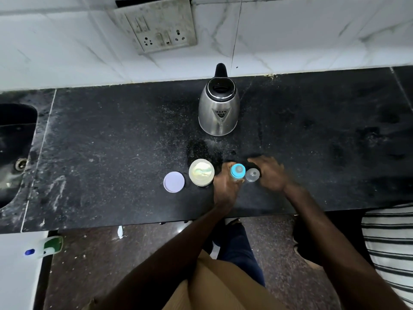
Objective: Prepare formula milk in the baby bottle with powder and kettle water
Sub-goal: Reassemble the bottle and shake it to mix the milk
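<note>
Your left hand (225, 186) wraps the blue-collared baby bottle (237, 171), upright on the black stone bench (111, 153). Your right hand (269, 174) lies spread beside the clear plastic cap (252, 174). Open cream powder jar (201, 172) just left; steel kettle (219, 108) behind.

The tabletop (111, 142) lies bare on the left and the far right. A kettle (219, 108) stands alone at the back. Near the front edge, lid (173, 182), open powder jar (201, 172), baby bottle (237, 171) and clear cap (252, 174) crowd one row with narrow gaps.
</note>
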